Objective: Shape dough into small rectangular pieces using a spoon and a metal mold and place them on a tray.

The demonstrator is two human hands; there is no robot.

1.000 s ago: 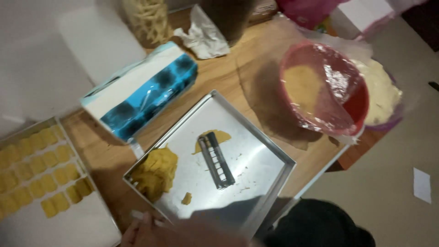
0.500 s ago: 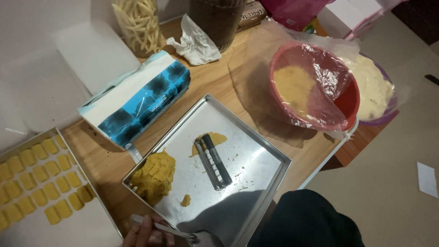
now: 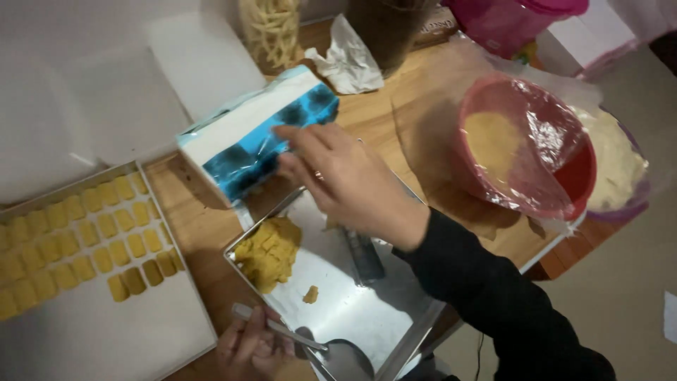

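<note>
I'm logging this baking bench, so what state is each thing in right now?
Right hand: open, fingers touching the blue-and-white box, which lies tilted.
Left hand: closed around a metal utensil.
Metal tray: holds a dough lump, partly cut.
Red bowl: covered with plastic film.
White tray: partly filled with rows of yellow dough pieces.

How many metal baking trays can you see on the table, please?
2. One metal tray lies in the middle under the right hand, holding a dough lump. The other tray lies at the left, lined with rows of dough pieces; it runs off frame.
</note>
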